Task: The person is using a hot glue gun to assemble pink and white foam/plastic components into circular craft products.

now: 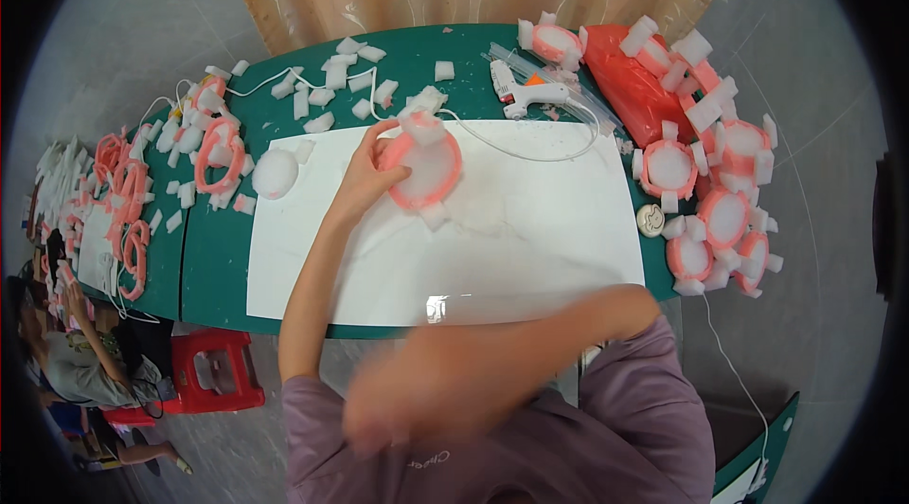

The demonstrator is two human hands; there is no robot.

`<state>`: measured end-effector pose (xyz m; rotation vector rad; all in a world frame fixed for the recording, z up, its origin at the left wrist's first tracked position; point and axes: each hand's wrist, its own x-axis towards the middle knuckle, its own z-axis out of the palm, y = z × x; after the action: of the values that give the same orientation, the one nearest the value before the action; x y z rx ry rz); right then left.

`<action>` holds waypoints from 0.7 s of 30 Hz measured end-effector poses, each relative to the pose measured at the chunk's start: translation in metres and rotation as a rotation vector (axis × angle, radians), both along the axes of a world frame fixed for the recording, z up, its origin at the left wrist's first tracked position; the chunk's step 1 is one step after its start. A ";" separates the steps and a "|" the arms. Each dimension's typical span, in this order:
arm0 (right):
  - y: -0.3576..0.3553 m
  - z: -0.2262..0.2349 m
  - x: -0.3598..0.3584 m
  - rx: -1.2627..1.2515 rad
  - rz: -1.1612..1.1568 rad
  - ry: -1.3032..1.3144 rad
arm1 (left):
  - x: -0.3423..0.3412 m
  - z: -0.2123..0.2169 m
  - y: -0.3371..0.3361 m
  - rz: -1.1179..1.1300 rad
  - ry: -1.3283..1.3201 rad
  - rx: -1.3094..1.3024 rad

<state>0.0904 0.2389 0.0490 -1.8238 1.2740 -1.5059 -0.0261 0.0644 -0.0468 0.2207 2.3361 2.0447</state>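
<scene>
Green worktop (218,258) on a grey floor, tan plastic sheet hanging behind it, white paper sheet (530,248) spread across the middle.

Far left: another person sits low beside a red stool (213,371), well clear of the fingers. On the worktop's left end, loose pink foam rings (220,155) and scattered white foam blocks (327,78), left of and beyond the left hand. A white foam disc (276,172) lies just left of the left fingers, on the paper's corner.

Left hand (365,177): fingers curled around the left rim of a pink foam ring (423,168) with a white centre, thumb on top, holding it on the paper. One white block sits on the ring's far edge right at the fingertips, another sticks out at its near edge.

Right hand (426,400): close to the camera, over the purple shirt, heavily motion-blurred. Can't tell how far its fingers are open or whether they hold anything. Well apart from the ring.

Beyond and right of the left fingers: white glue gun (535,97) lying on the worktop past the paper's far edge, clear glue sticks beside it, its cord running across the paper.

Far right: red plastic bag (630,82) and a pile of finished rings (724,215) with white blocks stuck round them, at the worktop's right end. A small round pale object (650,220) sits at the paper's right edge.
</scene>
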 end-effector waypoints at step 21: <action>0.097 -0.120 -0.281 0.908 -1.460 1.472 | 0.016 -0.005 -0.008 0.033 0.365 -0.335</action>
<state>-0.1905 0.3362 -0.0711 -0.9485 3.4553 0.7302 -0.0099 0.0568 -0.0515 0.5890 2.8633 1.7026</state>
